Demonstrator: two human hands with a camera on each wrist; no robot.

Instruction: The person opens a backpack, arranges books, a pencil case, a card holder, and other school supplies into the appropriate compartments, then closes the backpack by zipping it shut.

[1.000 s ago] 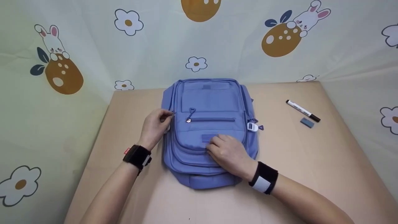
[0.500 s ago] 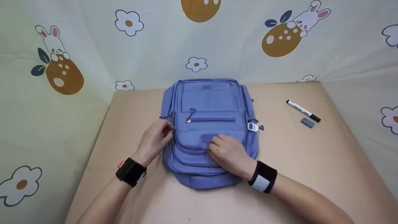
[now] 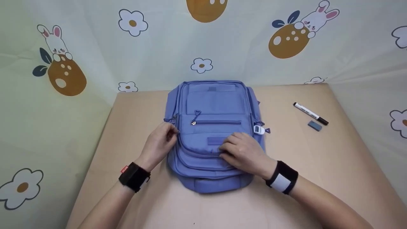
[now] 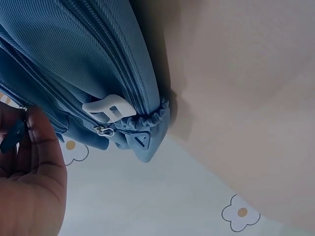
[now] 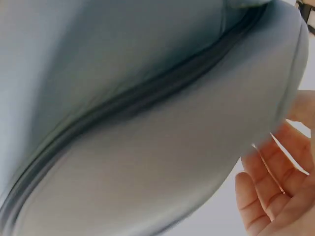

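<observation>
A blue backpack [image 3: 219,103] lies front side up on the table. At its left side my left hand [image 3: 159,140] pinches a dark blue zipper pull [image 4: 14,136], which shows between thumb and fingers in the left wrist view. My right hand [image 3: 244,152] is over the lower right of the front pocket, close to the curved zipper seam [image 5: 162,86]. Its fingers [image 5: 266,191] are loosely bent and slightly spread beside the fabric edge in the right wrist view, with the tips partly hidden.
Another zipper pull [image 4: 140,140] and a white buckle [image 4: 110,108] hang on the bag's left side. A second white buckle [image 3: 259,129] is on the right. Farther right on the table [image 3: 295,171] lie a marker [image 3: 310,113] and a small grey-blue block [image 3: 314,125]. Patterned cloth [image 3: 165,41] surrounds the table.
My left hand has slid down along the bag's left side, then stayed still. My right hand, steady at first, has shifted to the right across the front pocket, uncovering a small crease at its lower edge.
</observation>
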